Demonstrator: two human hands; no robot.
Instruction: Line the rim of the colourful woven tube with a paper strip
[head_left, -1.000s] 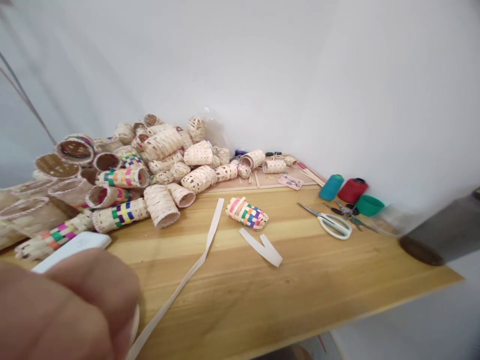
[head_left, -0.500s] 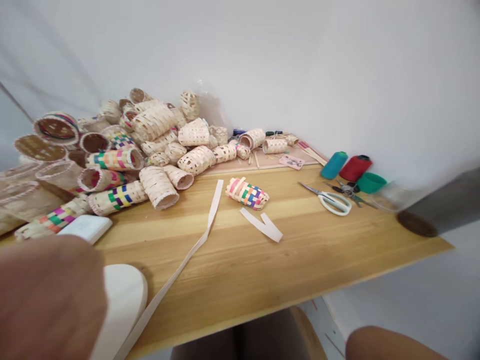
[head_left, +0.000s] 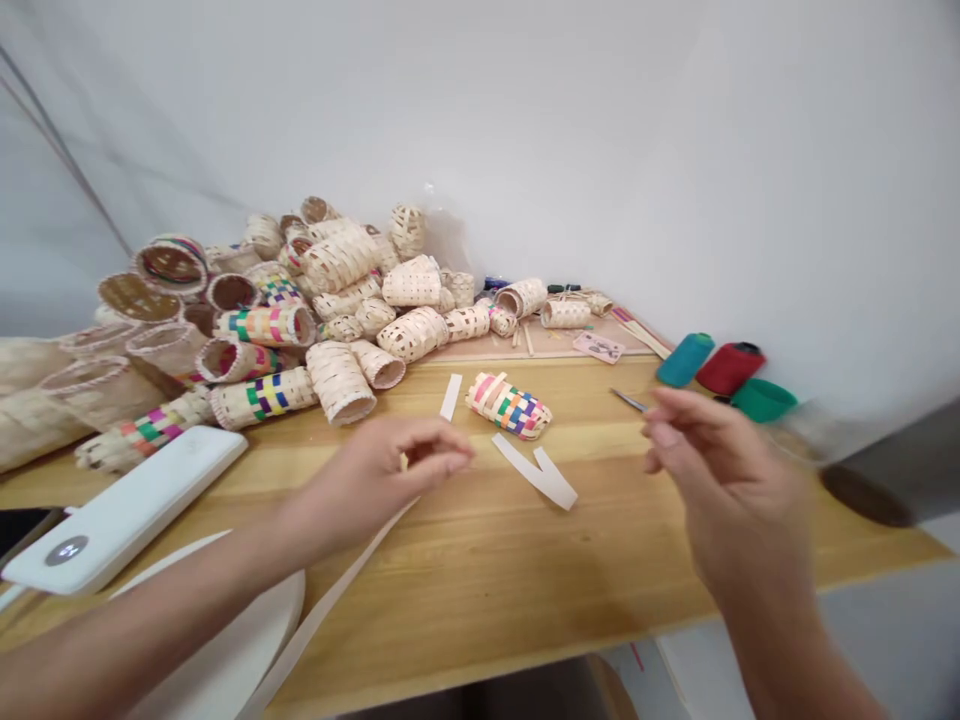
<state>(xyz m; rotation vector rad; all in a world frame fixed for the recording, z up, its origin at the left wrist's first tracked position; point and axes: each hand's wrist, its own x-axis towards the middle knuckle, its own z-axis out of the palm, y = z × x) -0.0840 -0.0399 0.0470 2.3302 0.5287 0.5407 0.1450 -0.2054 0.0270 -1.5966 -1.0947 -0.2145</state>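
My left hand (head_left: 405,465) hovers over the table with loosely bent fingers and a gap by the thumb. I see nothing in it. Beneath it runs a long pale flat strip (head_left: 352,580), partly hidden by the hand. My right hand (head_left: 724,490) is raised on the other side, fingers half curled, thumb apart from the index finger, with nothing visible between them. Behind it, a blade of the scissors (head_left: 628,400) pokes out; their handles are hidden. Between my hands lies a small woven basket (head_left: 510,405) with coloured bands, on its side. A folded pale strip (head_left: 536,475) rests in front of it.
Several woven baskets (head_left: 341,255) are heaped at the back left. A white power bank (head_left: 127,510) and a white rounded board (head_left: 225,640) lie at the left. Blue (head_left: 685,360) and red thread spools (head_left: 731,368) and a green cup-like piece (head_left: 765,400) stand at the back right.
My left hand has reached forward and right from the lower left corner. My right hand has come up into view, now covering the scissors' handles. The view has shifted slightly left.
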